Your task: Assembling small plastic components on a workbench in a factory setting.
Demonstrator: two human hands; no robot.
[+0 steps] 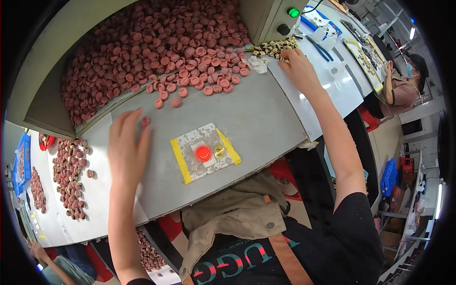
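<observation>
Left hand (127,145) hovering open beside single red disc (146,121); right hand (298,66) reaching into brass parts (274,47), grip indeterminate; red disc pile (156,47) crowding bench (266,118); glowing red spot (203,153) lying between hands

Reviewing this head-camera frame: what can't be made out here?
- Left hand: motion-blurred; contact with the nearby red piece unclear.
- Right hand: fingertips hidden among the small yellow parts; grasp unclear.
- Red pile: its far part is cut off by the bin's top edge.
</observation>
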